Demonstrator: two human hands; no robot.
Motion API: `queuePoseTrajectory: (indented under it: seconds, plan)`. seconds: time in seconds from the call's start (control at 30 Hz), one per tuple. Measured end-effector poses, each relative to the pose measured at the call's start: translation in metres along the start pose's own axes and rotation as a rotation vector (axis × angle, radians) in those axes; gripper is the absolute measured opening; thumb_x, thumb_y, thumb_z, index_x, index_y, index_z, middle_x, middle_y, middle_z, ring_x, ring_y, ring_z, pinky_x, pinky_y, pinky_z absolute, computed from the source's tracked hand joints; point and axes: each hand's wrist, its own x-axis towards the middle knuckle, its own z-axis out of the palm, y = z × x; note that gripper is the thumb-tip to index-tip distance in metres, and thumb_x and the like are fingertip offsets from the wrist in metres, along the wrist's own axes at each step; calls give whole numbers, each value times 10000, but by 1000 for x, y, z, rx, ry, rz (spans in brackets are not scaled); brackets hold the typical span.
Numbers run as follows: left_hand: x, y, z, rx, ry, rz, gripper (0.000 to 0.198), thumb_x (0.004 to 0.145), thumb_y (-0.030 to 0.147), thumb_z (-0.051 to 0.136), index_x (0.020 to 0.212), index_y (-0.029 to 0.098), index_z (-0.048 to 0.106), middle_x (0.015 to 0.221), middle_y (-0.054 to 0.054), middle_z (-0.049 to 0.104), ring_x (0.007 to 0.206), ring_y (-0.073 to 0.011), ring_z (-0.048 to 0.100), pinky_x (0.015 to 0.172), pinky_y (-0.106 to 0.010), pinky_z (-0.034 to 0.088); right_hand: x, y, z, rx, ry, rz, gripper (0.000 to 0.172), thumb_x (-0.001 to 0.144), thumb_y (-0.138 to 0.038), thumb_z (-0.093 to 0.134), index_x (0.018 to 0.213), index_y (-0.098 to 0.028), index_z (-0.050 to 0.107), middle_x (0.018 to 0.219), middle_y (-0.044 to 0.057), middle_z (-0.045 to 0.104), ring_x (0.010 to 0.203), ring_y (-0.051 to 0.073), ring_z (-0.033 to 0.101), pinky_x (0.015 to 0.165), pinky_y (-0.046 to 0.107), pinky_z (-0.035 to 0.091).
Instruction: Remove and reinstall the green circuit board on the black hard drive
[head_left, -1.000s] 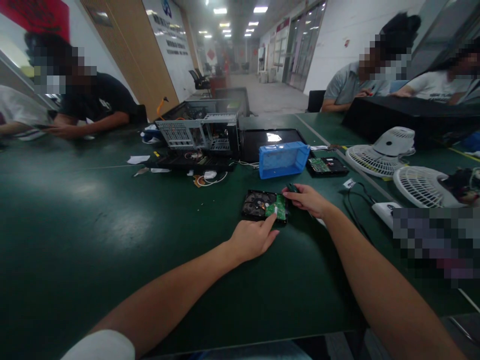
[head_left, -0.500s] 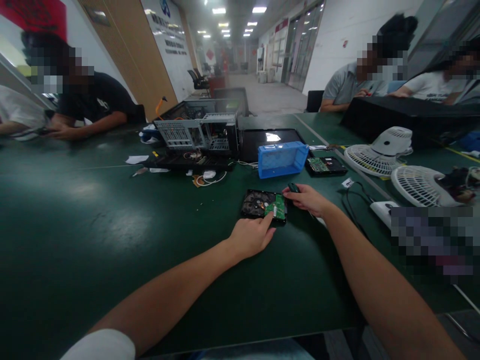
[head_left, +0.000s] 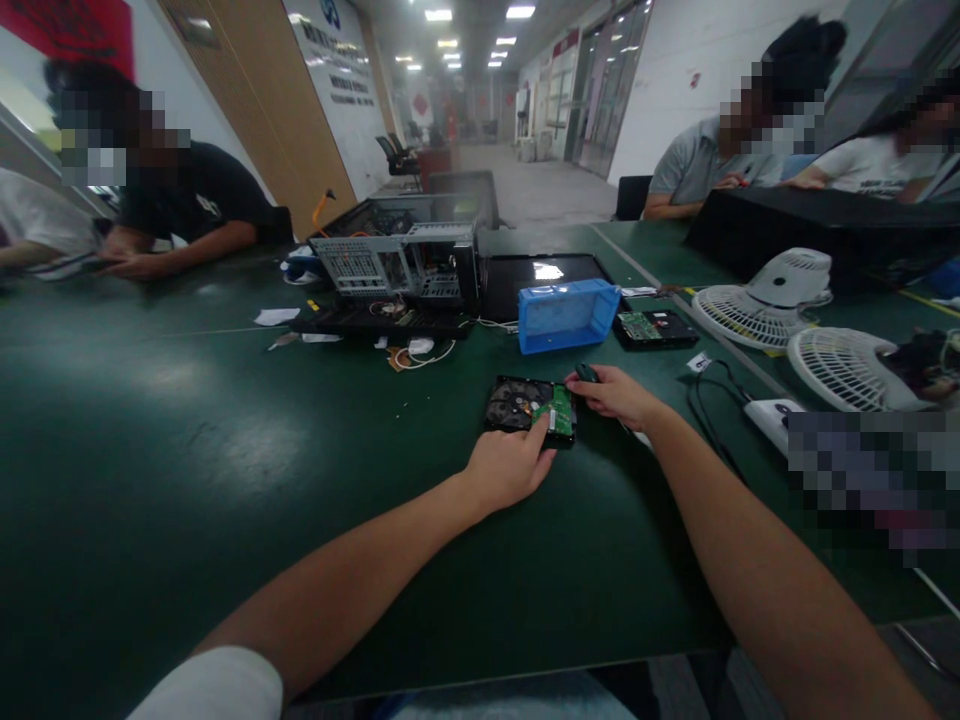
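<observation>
A hard drive (head_left: 510,403) lies on the green table with its circuit board side up; the green board (head_left: 561,408) covers its right end. At its front edge my left hand (head_left: 510,465) is closed on it, one finger pressing on the board and the others curled at the near side. By the drive's right edge, my right hand (head_left: 616,393) pinches what looks like a screwdriver (head_left: 586,373) by its dark handle. Its shaft and tip cannot be made out.
Behind the drive stands a blue plastic bin (head_left: 568,318), with another hard drive (head_left: 656,329) to its right. An opened computer case (head_left: 397,265) sits back left. White fan parts (head_left: 757,305) and a white power strip (head_left: 772,420) with cables lie right. Other people sit on both sides.
Almost nothing differs: the whole view has shifted slightly. Both hands keep their places at the hard drive, with the same holds.
</observation>
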Motion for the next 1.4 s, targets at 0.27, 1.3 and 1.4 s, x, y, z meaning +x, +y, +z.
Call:
queuePoseTrajectory:
  seconds: [0.27, 1.3, 1.4]
  plan:
    - [-1, -3, 0, -31, 19, 37, 538, 1027, 418, 403, 1492, 149, 426, 1080, -124, 751, 823, -258, 736, 696, -387, 577, -5, -6, 5, -187, 11, 10, 509, 722, -510, 821, 1078, -191, 644, 574, -75, 467, 451, 63, 344, 390, 191, 184]
    - [10, -16, -48, -106, -38, -77, 432, 1001, 465, 443, 1316, 181, 524, 916, -85, 734, 731, -243, 697, 628, -335, 500, -3, -1, 5, -364, 25, -121, 490, 715, -560, 817, 1009, -186, 698, 808, 21, 674, 708, 173, 587, 569, 266, 437]
    - [14, -61, -85, -112, -7, -66, 315, 996, 420, 454, 1129, 202, 638, 840, -45, 712, 737, -200, 657, 654, -296, 457, -4, -4, 6, -366, 26, -109, 498, 699, -552, 838, 1014, -192, 701, 831, 33, 687, 723, 182, 600, 584, 274, 449]
